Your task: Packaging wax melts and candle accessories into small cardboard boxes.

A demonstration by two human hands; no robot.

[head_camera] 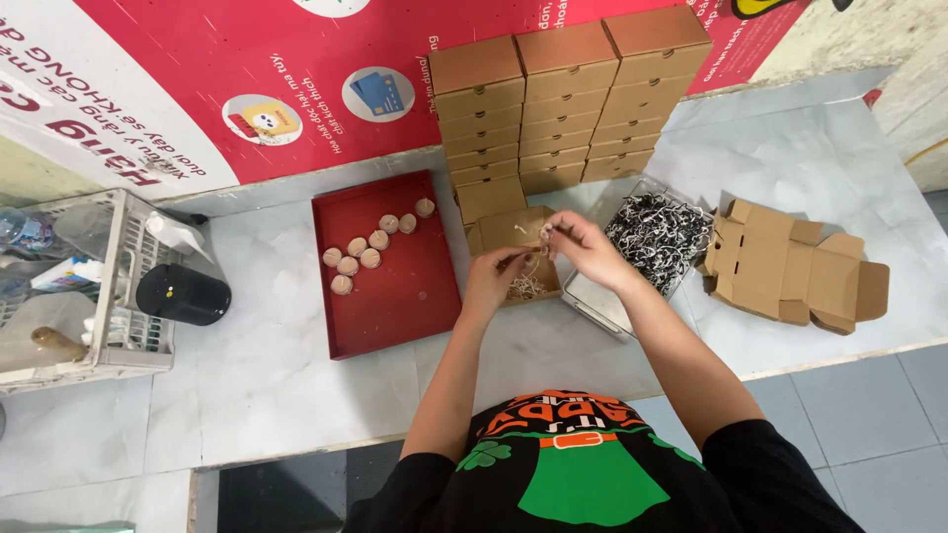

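Observation:
An open small brown cardboard box (pixel 499 229) with pale shredded paper filler (pixel 525 289) in it sits on the white counter. My left hand (pixel 500 268) hovers over the box, fingers pinched on strands of filler. My right hand (pixel 578 237) is just right of it, also pinching pale strands above the box. Right of my hands stands a clear tray (pixel 602 301) holding black-and-white shredded paper (pixel 660 235). To the left lies a red tray (pixel 400 291) with several small round tan lidded jars (pixel 359 255) in a diagonal row.
Three stacks of closed brown boxes (pixel 568 99) stand at the back against a red poster. Flat unfolded cardboard blanks (pixel 790 266) lie at the right. A white plastic basket (pixel 118 296) with bottles and a black round container (pixel 183 294) sit at the left.

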